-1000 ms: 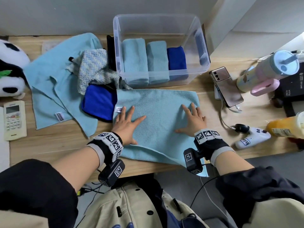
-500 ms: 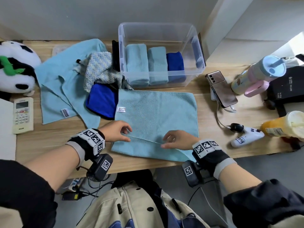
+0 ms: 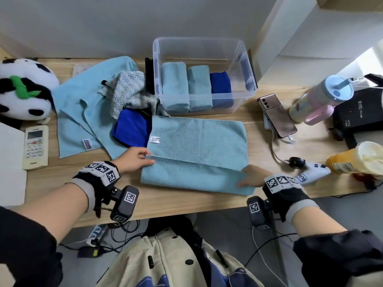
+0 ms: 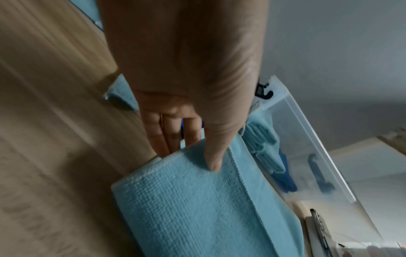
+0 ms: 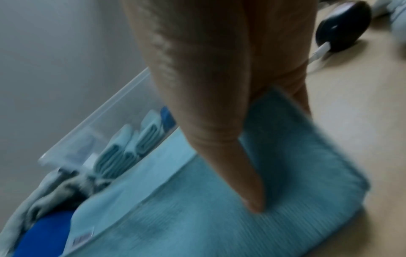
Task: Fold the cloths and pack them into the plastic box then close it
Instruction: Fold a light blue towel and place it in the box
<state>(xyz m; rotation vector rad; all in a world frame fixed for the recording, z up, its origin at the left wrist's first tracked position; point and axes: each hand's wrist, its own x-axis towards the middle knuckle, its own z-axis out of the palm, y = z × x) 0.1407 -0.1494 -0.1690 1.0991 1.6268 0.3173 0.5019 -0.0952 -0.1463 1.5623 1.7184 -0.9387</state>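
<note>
A light blue cloth (image 3: 196, 141) lies on the wooden table in front of the clear plastic box (image 3: 244, 59), its near edge folded up over itself. My left hand (image 3: 134, 160) pinches the fold's left corner, thumb on top (image 4: 213, 156) and fingers underneath. My right hand (image 3: 251, 176) pinches the right corner the same way (image 5: 252, 191). The box holds two rolled light blue cloths (image 3: 175, 85) and a dark blue one (image 3: 220, 85). Loose to the left lie a dark blue cloth (image 3: 132, 129), a knitted grey cloth (image 3: 128, 90) and a large light blue cloth (image 3: 83, 108).
A phone (image 3: 277, 114), a pastel tumbler (image 3: 319, 98), a white game controller (image 3: 310, 172) and a bottle of orange drink (image 3: 356, 160) crowd the right side. A panda plush (image 3: 22, 90) and a remote control (image 3: 36, 146) sit at the left. No lid is in view.
Both hands left the flat cloth, took hold of its near edge and folded it away from me; they have since slid apart to the fold's two corners.
</note>
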